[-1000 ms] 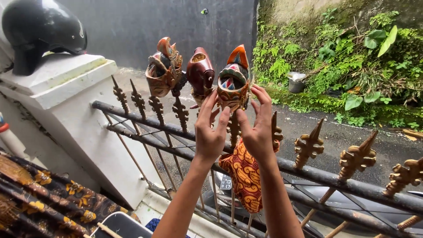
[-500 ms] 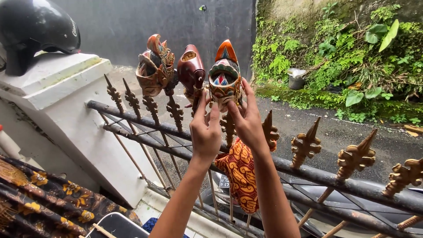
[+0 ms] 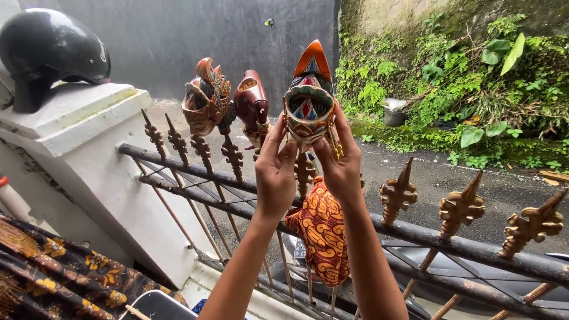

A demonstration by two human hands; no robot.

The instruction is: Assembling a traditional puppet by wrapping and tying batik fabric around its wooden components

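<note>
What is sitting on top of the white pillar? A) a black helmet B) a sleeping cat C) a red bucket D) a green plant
A: a shiny black helmet rests on the white pillar at the left, away from both hands, the left hand and the right hand, which hold a painted puppet head over the fence.

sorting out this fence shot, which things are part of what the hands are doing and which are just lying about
In hand:
- left hand and right hand, both on the painted puppet head
- orange batik cloth hanging below it
- fence spikes

Lying about:
- two other puppet heads on the spikes
- black helmet on the white pillar
- grey bucket
</note>
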